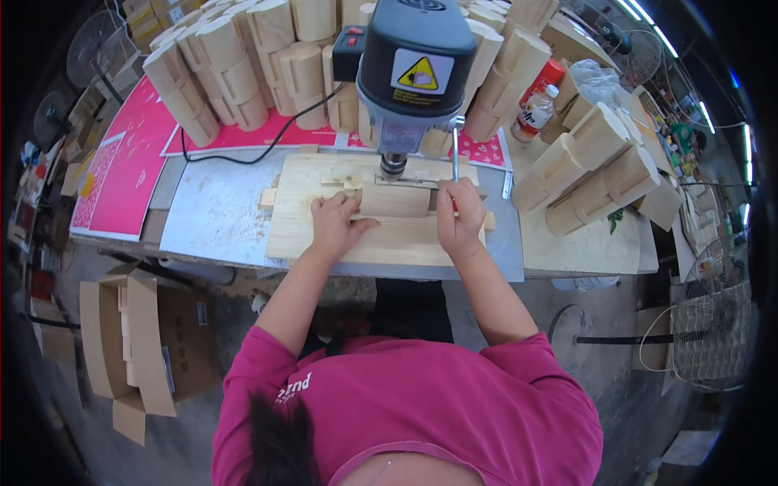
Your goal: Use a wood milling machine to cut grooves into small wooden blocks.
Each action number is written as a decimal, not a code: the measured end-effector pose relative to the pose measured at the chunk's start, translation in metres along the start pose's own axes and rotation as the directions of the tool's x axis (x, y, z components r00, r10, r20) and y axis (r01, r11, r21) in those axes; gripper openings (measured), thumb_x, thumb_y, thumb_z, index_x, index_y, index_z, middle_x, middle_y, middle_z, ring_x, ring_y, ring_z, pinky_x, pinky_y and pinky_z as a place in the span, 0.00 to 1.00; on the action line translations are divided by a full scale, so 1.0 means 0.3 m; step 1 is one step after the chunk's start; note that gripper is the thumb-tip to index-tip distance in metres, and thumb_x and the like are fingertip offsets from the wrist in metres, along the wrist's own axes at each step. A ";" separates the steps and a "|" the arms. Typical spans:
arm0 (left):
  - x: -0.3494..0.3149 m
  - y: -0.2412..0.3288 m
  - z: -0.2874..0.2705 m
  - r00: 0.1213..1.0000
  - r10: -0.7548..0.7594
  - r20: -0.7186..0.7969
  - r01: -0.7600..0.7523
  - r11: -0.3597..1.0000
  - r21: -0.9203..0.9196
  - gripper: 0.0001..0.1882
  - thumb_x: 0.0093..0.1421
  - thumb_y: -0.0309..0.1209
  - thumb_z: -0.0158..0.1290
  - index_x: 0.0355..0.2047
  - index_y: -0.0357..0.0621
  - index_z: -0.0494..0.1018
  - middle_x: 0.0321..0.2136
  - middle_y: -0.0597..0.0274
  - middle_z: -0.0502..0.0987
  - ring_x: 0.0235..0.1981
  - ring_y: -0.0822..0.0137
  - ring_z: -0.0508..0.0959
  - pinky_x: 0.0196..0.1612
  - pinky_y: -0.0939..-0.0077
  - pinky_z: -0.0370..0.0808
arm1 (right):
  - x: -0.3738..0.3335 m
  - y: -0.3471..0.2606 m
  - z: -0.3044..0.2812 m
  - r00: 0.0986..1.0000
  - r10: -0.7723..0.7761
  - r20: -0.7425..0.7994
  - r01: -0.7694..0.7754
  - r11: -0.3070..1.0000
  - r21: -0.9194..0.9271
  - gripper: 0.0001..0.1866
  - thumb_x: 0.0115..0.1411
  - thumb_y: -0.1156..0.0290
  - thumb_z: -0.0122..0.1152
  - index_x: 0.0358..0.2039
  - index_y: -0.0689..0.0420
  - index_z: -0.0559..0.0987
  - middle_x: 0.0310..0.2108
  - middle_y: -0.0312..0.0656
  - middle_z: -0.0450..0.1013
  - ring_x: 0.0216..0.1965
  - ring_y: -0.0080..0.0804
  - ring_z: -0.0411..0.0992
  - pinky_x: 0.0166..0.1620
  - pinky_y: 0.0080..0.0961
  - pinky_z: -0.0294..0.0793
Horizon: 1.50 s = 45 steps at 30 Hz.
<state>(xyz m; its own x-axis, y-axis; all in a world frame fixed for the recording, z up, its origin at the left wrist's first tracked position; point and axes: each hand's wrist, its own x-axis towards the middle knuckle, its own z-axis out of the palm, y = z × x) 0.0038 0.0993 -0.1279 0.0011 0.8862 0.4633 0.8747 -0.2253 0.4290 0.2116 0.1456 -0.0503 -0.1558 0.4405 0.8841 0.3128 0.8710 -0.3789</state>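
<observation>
A bench drill press (417,61) stands before me, its dark head above a pale wooden board. Its chuck (394,164) points down at a wooden block (395,201) lying crosswise on the board (324,243). My left hand (336,227) holds the block's left end, index finger at the end and thumb along the near side. At the block's right end, my right hand (459,217) is closed around the lower part of the press's metal lever (455,154). The chuck's tip, close to the block's far edge, is too small to make out clearly.
Stacks of notched wooden cylinders (223,61) crowd the table's back, with more cylinders (575,158) at right. A bottle (536,113) stands near a red can (545,77). A black cable (243,160) loops across the left. An open carton (150,340) sits on the floor.
</observation>
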 end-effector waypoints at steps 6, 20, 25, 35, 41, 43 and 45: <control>-0.010 -0.015 0.007 0.999 -0.033 0.022 0.033 0.999 0.009 0.30 0.40 0.46 0.62 0.46 0.53 0.72 0.23 0.67 0.69 0.27 0.66 0.69 0.36 0.67 0.55 | 0.369 -0.120 -0.080 0.990 0.138 -0.016 -0.139 0.986 -0.095 0.06 0.53 0.72 0.55 0.24 0.62 0.73 0.15 0.47 0.67 0.17 0.43 0.68 0.23 0.30 0.65; -0.011 0.027 0.001 0.975 -0.216 0.058 0.222 0.965 -0.138 0.29 0.37 0.45 0.64 0.41 0.50 0.74 0.30 0.65 0.72 0.33 0.65 0.71 0.43 0.67 0.57 | 0.283 0.148 -0.105 0.770 0.444 0.459 -0.520 0.853 0.047 0.22 0.61 0.56 0.48 0.47 0.62 0.69 0.35 0.39 0.71 0.36 0.31 0.69 0.41 0.27 0.67; 0.023 0.033 0.043 0.906 -0.408 0.113 0.414 0.797 -0.439 0.30 0.32 0.43 0.67 0.38 0.47 0.75 0.32 0.62 0.71 0.37 0.63 0.70 0.45 0.64 0.62 | 0.053 0.144 -0.139 0.567 0.482 0.668 -0.365 0.874 -0.321 0.20 0.52 0.63 0.60 0.41 0.63 0.74 0.37 0.46 0.73 0.40 0.40 0.71 0.45 0.29 0.68; -0.239 -0.021 -0.427 0.939 -0.343 0.000 0.193 0.529 -0.827 0.18 0.37 0.31 0.67 0.28 0.41 0.73 0.48 0.60 0.66 0.53 0.64 0.63 0.51 0.71 0.64 | -0.006 -0.075 -0.167 0.562 0.408 0.719 -0.491 0.865 -0.106 0.14 0.46 0.71 0.64 0.34 0.63 0.77 0.25 0.43 0.71 0.28 0.32 0.69 0.33 0.23 0.66; -0.498 -0.187 -0.644 0.704 -0.697 0.138 0.001 -0.194 -0.981 0.27 0.61 0.46 0.44 0.53 0.40 0.62 0.49 0.55 0.69 0.49 0.58 0.71 0.48 0.59 0.70 | -0.040 -0.168 -0.061 0.323 0.421 0.847 -0.783 0.622 -0.011 0.10 0.51 0.70 0.61 0.31 0.64 0.77 0.21 0.33 0.69 0.22 0.20 0.64 0.26 0.19 0.61; -0.544 -0.183 -0.659 0.740 -0.663 0.116 -0.123 -0.303 -0.945 0.34 0.60 0.57 0.34 0.55 0.43 0.58 0.50 0.49 0.67 0.48 0.52 0.71 0.41 0.54 0.75 | -0.058 -0.160 -0.023 0.146 0.463 0.874 -0.871 0.479 -0.109 0.10 0.53 0.68 0.60 0.30 0.63 0.78 0.20 0.30 0.68 0.21 0.17 0.62 0.24 0.18 0.59; -0.616 -0.244 -0.637 0.876 -0.479 0.058 -0.203 -0.475 -0.856 0.36 0.59 0.60 0.33 0.55 0.43 0.58 0.49 0.43 0.66 0.43 0.43 0.73 0.31 0.59 0.79 | -0.114 -0.102 0.033 0.106 0.494 0.863 -0.860 0.481 -0.170 0.12 0.54 0.64 0.58 0.29 0.62 0.78 0.19 0.29 0.68 0.20 0.15 0.61 0.23 0.17 0.57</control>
<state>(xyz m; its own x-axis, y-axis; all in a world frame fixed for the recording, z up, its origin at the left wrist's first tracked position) -0.1530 -0.1254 -0.0966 -0.3902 0.9075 0.1556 -0.8303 -0.4199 0.3664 0.1981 0.1059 -0.0716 -0.6702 0.6649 -0.3297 0.4439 0.0031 -0.8961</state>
